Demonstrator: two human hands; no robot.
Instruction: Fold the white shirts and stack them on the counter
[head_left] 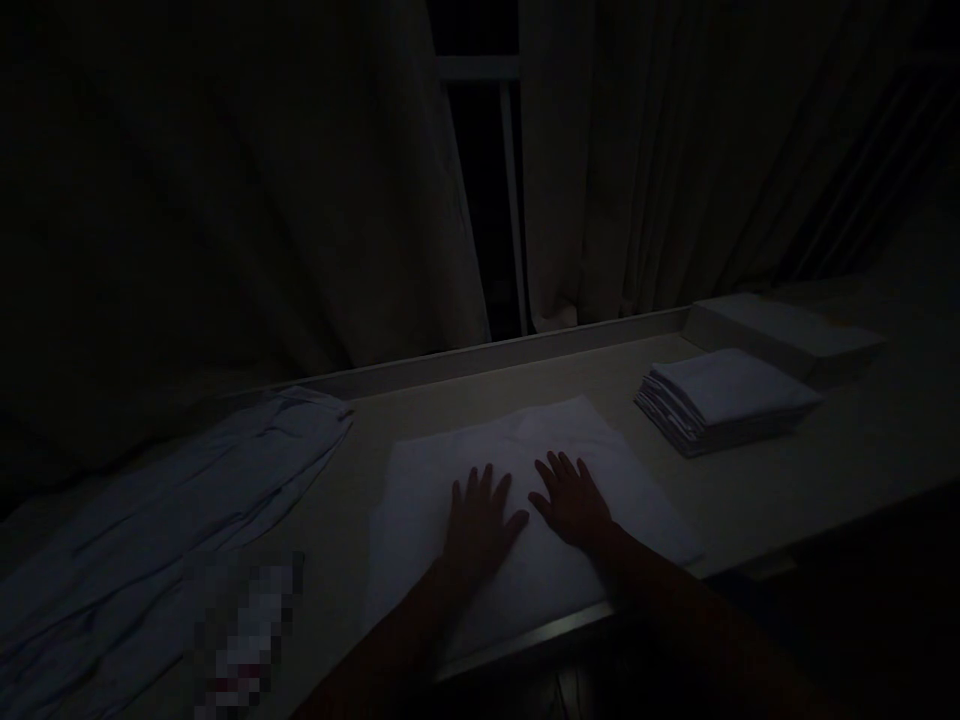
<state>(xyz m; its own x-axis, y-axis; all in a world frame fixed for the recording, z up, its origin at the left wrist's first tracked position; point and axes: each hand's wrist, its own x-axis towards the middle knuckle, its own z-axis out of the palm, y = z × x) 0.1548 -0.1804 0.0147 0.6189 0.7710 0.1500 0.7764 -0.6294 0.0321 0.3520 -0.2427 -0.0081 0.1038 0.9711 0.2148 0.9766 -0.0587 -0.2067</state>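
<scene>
A white cloth (pixel 420 480) lies spread flat on the table in front of me, its near side reaching the table's front edge. My left hand (pixel 480 520) rests palm down on it with the fingers spread. Just to the right, my right hand (pixel 571 500) also lies flat on the cloth, fingers apart and thumb pointing towards the left one. The two hands do not touch, and neither holds anything. The light is dim, so the fabric's details are hard to make out.
On the right stands a stack of folded white cloths (pixel 735 390), with a pale box-like block (pixel 787 325) behind it. Loose, rumpled pale garments (pixel 187 500) cover the left side of the table (pixel 337 520). Curtains (pixel 300 200) hang behind a raised back edge (pixel 480 358).
</scene>
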